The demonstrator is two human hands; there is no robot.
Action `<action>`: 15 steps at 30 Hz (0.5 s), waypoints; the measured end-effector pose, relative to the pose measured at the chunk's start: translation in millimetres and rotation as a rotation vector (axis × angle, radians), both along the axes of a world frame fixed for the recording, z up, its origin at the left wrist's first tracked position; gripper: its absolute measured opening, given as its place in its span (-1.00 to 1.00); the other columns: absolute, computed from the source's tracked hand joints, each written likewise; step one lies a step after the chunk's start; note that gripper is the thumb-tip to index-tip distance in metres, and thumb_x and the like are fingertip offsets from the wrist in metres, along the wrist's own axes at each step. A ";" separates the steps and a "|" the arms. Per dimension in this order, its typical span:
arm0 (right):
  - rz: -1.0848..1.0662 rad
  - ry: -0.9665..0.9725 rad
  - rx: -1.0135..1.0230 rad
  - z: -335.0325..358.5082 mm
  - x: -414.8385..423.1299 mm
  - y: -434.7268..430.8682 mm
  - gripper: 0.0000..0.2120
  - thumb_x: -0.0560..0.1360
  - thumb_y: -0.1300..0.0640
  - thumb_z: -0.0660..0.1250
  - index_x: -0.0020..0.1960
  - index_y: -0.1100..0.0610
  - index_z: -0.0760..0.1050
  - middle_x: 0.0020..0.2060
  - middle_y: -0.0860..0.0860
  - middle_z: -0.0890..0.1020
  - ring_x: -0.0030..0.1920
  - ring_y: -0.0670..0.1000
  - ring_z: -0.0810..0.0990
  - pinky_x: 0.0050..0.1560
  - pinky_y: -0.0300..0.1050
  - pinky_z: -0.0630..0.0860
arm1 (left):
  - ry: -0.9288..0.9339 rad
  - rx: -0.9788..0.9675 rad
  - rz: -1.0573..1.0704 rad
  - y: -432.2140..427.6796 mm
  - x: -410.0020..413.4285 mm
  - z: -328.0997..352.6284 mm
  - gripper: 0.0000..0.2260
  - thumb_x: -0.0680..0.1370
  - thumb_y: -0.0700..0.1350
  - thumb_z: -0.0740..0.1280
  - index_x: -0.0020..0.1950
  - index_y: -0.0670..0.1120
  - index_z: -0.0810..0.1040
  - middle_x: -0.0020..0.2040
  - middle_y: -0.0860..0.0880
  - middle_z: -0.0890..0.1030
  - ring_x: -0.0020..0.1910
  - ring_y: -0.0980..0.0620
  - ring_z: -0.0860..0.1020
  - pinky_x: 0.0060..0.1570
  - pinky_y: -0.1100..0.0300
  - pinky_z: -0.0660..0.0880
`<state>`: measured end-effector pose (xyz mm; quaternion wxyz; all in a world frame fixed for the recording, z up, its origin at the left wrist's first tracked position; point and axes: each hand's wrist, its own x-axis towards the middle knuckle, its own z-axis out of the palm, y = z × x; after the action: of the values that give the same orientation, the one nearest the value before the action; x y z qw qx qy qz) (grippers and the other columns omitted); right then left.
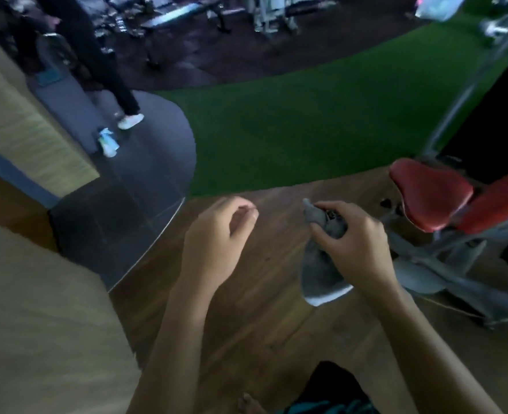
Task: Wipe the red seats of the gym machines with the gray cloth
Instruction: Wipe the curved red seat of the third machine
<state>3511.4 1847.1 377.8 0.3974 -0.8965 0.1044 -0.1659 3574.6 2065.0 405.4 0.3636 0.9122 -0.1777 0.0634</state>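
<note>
**Cloth in hand, seat not yet touched**

Right hand [351, 243] grips the gray cloth [318, 273] bunched at its upper end. One corner pokes up above the fingers and the rest hangs below the palm. Left hand [214, 240] is empty, fingers loosely curled, held apart from the cloth over the wood floor [246, 324].

The red seat [429, 195] sits to the right on a gray machine frame [444, 264], near the right hand but not touching it. No wiping contact yet.

Handling, judged: the cloth looks light, soft and limp, and drapes under its own weight. Bunched like this, it would offer little flat surface. Spreading it under the palm or folding it into a pad should wipe better. Seat padding looks smooth and firm, so the cloth should slide easily.

Hard to make out: the whole frame is motion-blurred and dim. The machine is cut off at the right edge, and the red pad [497, 204] beside the seat shows only in part. A dark detail between the right fingers cannot be identified. Any dirt on the seat cannot be seen.
</note>
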 end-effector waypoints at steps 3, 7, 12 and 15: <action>-0.171 0.000 0.024 -3.0 24.5 -12.5 -0.72 0.48 0.00 0.44 0.18 -0.12 0.57 0.00 -0.21 0.63 -0.03 -0.22 0.59 -0.12 -0.43 0.44 | -0.031 -0.020 -0.121 -19.0 56.8 -2.9 -0.84 0.63 0.01 0.30 0.04 -0.01 0.65 -0.07 0.12 0.66 -0.10 0.16 0.62 -0.08 0.06 0.58; -0.376 0.007 0.051 -16.2 59.5 -51.8 -0.72 0.47 -0.02 0.43 0.17 -0.14 0.57 -0.01 -0.19 0.64 -0.04 -0.19 0.60 -0.11 -0.28 0.51 | -0.008 0.028 -0.301 -70.3 128.3 -13.7 -0.85 0.62 -0.01 0.31 0.05 -0.01 0.65 -0.06 0.14 0.66 -0.08 0.22 0.60 -0.11 0.25 0.55; -0.549 0.021 0.078 -32.9 116.3 -124.7 -0.72 0.46 -0.04 0.42 0.17 -0.15 0.57 -0.02 -0.19 0.62 -0.02 -0.15 0.59 -0.03 -0.04 0.58 | 0.054 0.079 -0.459 -162.2 217.4 -25.4 -0.89 0.63 -0.02 0.32 0.06 0.08 0.64 -0.03 0.18 0.64 -0.05 0.26 0.59 -0.10 0.33 0.50; -0.664 0.010 0.066 -34.7 150.1 -170.1 -0.73 0.45 -0.05 0.41 0.15 -0.15 0.57 -0.04 -0.20 0.60 -0.02 -0.17 0.58 -0.03 -0.02 0.58 | 0.096 0.114 -0.538 -221.7 264.6 -29.5 -0.88 0.64 0.00 0.30 0.06 0.09 0.64 -0.03 0.19 0.64 -0.05 0.24 0.59 -0.09 0.25 0.53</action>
<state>3661.5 1677.0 343.2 0.3500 -0.8010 0.3981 -0.2783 3839.2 1843.3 375.9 0.3233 0.8532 -0.3996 -0.0891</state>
